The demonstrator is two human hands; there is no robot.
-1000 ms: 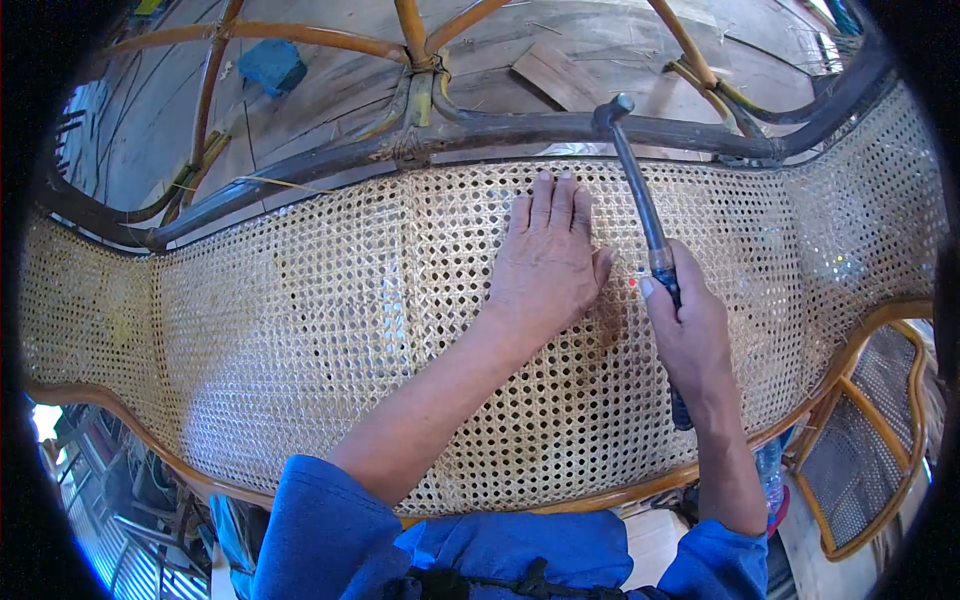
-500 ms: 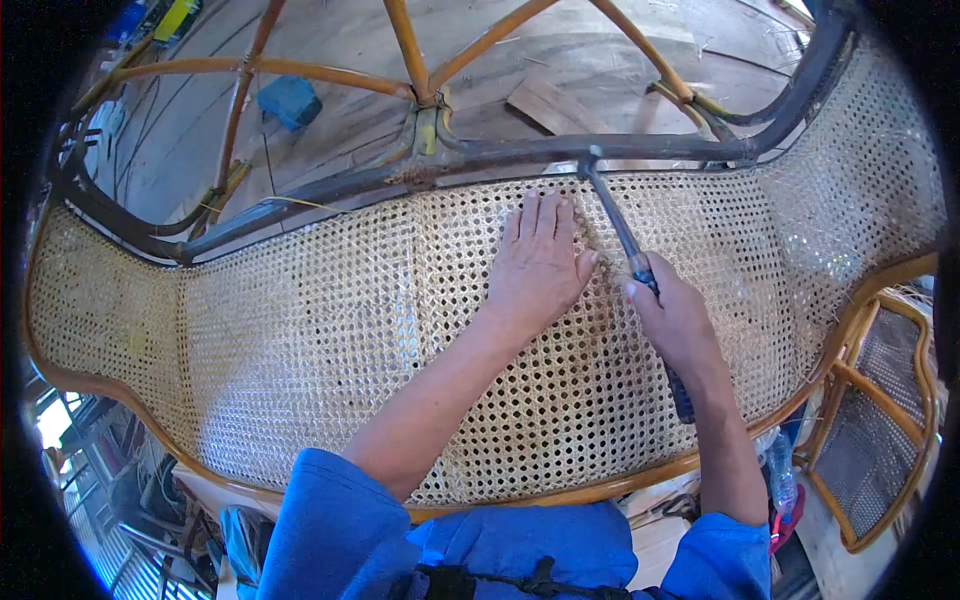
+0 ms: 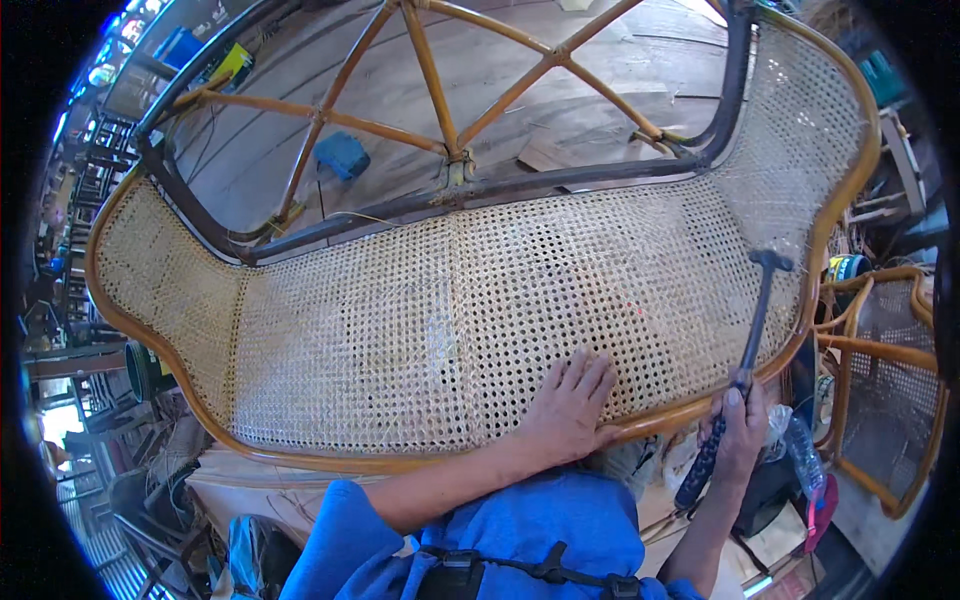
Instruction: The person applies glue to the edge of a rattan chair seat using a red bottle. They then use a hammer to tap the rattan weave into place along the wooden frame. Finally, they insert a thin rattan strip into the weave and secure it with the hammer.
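Of your 2 hands, the left hand (image 3: pixel 567 415) lies open on the pale, hole-patterned woven-cane panel (image 3: pixel 380 330), long axis left to right; the right hand (image 3: pixel 740 425) grips the dark, T-shaped hammer (image 3: pixel 757 322), head above the panel's right end, pointing away.

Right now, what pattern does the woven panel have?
Woven panel: rows of small holes, head view.

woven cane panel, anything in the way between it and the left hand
Nothing visible. The left hand appears to lie directly on the woven cane panel, beside the brown rim nearest the person. The hammer in the right hand overlaps the panel farther right, apart from the left hand.
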